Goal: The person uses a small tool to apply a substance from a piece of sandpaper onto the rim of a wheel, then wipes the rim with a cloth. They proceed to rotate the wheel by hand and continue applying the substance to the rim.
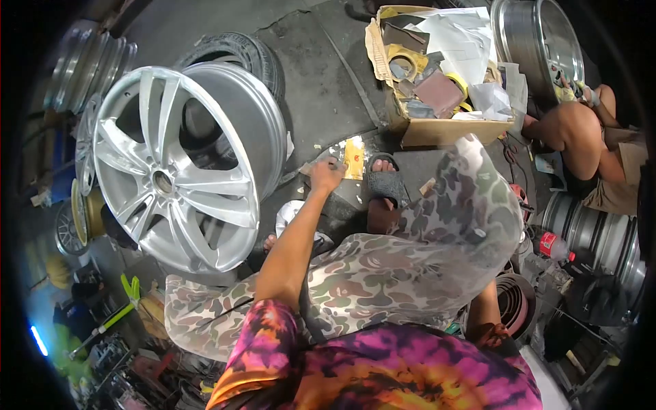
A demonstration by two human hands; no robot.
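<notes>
My left hand [326,175] is low over the floor, beside a yellow piece [354,158] with a small red mark. Its fingers are closed together, and what they hold is too small to name. A large silver alloy wheel [162,181] stands to the left of that hand, its spokes turned towards me. My right hand is out of sight; only the right forearm [484,307] shows, beyond my camouflage-clad leg.
A cardboard box [451,131] of tape rolls, paper and sheets sits at the upper right. Another person [581,130] crouches at the right near a wheel rim [543,48]. A tyre [263,58] lies behind the silver wheel. A bottle [552,246] lies at right.
</notes>
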